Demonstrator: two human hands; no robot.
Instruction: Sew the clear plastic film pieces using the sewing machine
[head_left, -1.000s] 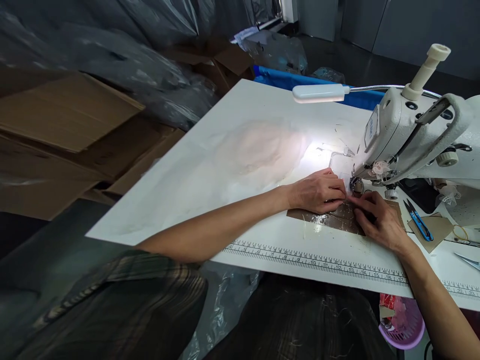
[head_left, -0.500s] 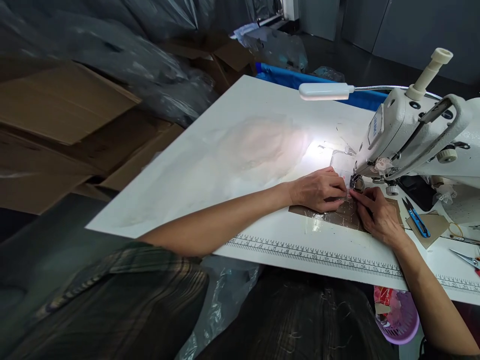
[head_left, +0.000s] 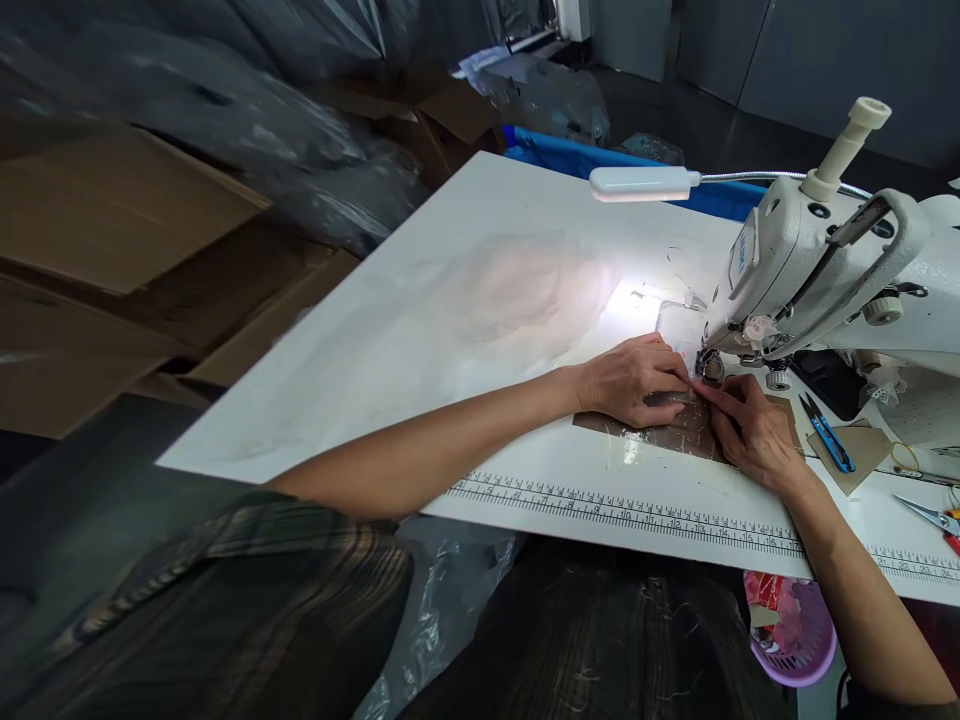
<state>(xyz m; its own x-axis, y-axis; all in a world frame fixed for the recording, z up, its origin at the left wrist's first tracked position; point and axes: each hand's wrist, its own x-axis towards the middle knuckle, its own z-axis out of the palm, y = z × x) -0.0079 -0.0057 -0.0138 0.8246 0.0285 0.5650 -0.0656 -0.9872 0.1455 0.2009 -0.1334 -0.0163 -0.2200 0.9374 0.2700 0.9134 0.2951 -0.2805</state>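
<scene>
My left hand (head_left: 634,378) lies on the white table (head_left: 480,300) in front of the white sewing machine (head_left: 825,270). Its fingers are closed in a pinch on a small pale piece of fabric (head_left: 684,352) right at the presser foot (head_left: 709,368). My right hand (head_left: 750,428) rests on a brown taped patch (head_left: 675,432) of the tabletop. Its fingertips are pressed together, meeting the left hand's at the same small piece. What exactly lies between the fingers is too small to make out.
A white lamp head (head_left: 637,183) on a gooseneck lights the needle area. Blue-handled snips (head_left: 825,432) lie right of the right hand, scissors (head_left: 926,512) farther right. A printed ruler (head_left: 660,515) runs along the table's front edge. A purple basket (head_left: 802,640) sits below. Cardboard boxes (head_left: 127,220) stand left.
Both hands have stayed at the presser foot, with only slight fingertip shifts. The view has moved a little.
</scene>
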